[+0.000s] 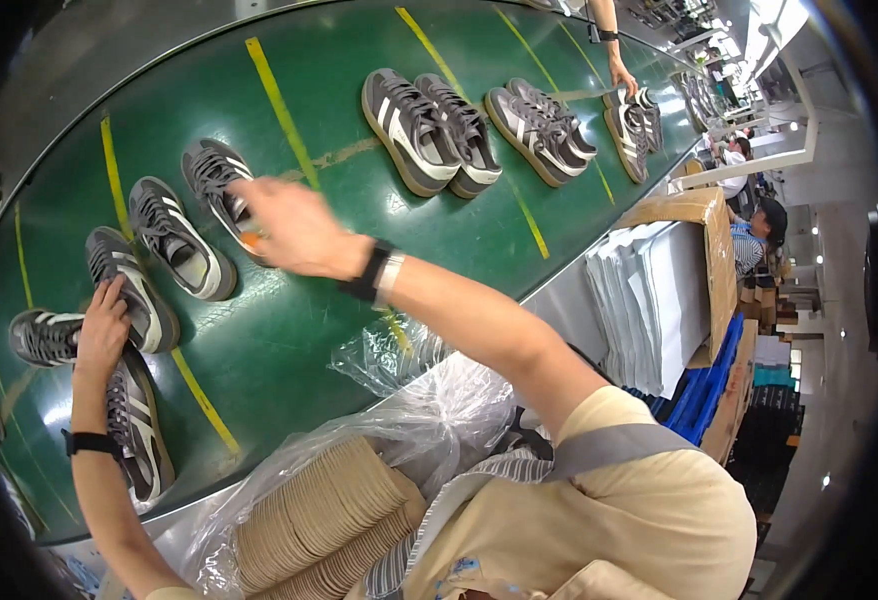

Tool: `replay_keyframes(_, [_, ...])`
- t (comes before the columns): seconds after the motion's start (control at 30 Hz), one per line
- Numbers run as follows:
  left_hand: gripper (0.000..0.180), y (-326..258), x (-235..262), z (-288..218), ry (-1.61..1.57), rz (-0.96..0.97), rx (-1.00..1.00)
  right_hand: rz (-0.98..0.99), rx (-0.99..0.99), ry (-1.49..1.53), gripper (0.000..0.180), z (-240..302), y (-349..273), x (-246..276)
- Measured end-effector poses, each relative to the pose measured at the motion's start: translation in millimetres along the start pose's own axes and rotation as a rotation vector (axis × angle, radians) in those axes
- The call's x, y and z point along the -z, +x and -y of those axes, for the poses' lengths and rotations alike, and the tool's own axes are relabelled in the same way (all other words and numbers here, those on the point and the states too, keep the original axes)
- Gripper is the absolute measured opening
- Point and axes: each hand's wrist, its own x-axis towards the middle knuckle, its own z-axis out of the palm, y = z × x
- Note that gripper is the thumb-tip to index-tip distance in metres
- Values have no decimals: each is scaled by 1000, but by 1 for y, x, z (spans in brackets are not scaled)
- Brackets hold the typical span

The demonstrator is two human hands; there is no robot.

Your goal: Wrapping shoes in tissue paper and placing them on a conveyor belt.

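My left hand [104, 330] is at the left of the green conveyor belt [289, 300], its fingers curled onto the opening of a dark grey sneaker [139, 290] with white stripes. Two more such sneakers lie close to that hand: one on its side [44, 337], another below it [139, 425]. Over the heel end of a further grey sneaker [209, 165] is my right hand [299, 230], blurred by motion. A small orange thing [251, 240] shows under its fingers; what it is I cannot make out. Between my hands rests another sneaker [174, 235].
Pairs of like sneakers [419, 130] stand farther right on the belt, where another person's hand [621, 75] touches one pair. Yellow tape lines [279, 105] cross the belt. Near me are a plastic bag of stacked brown cardboard inserts [319, 510] and a carton [714, 260] of white sheets.
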Motion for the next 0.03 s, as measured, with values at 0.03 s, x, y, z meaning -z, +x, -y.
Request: replay_keyframes(0.03, [14, 3, -7, -3, 15, -26, 22, -2, -16, -12, 57, -7, -1, 0])
